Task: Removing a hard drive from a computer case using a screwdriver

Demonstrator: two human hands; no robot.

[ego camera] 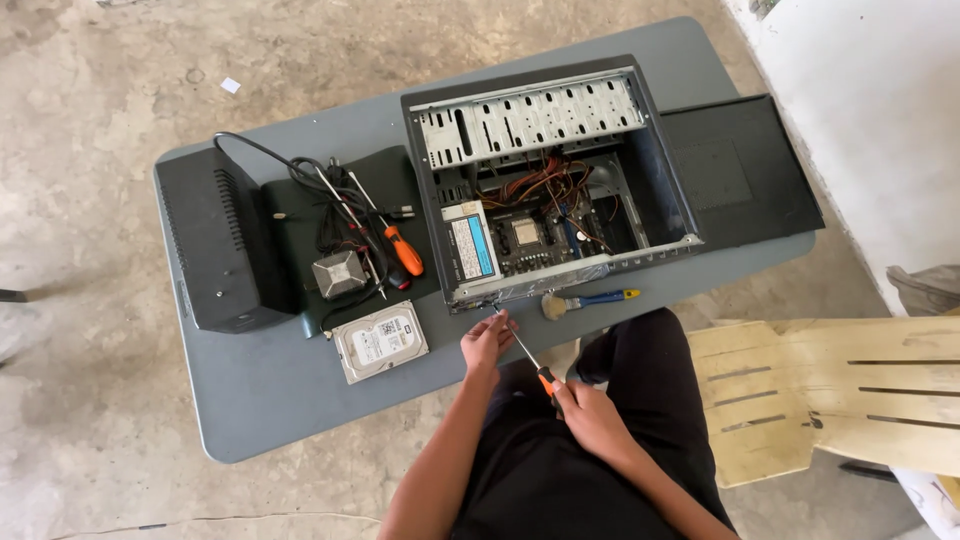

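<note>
Grey table (270, 400) is bearing an open computer case (550, 170); at its six o'clock edge, the right hand (590, 415) is gripping a screwdriver (530, 358), the left hand (487, 340) pinching its tip.

Single head-worn view, steeply downward over table (260, 400), moderately near.

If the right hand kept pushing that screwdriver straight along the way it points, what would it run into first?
Probably the near edge of the open computer case. The right hand holds the screwdriver aimed up and left, and the left hand steadies its tip right by that edge. Depth is hard to judge, so whether the tip already touches is unclear.
</note>
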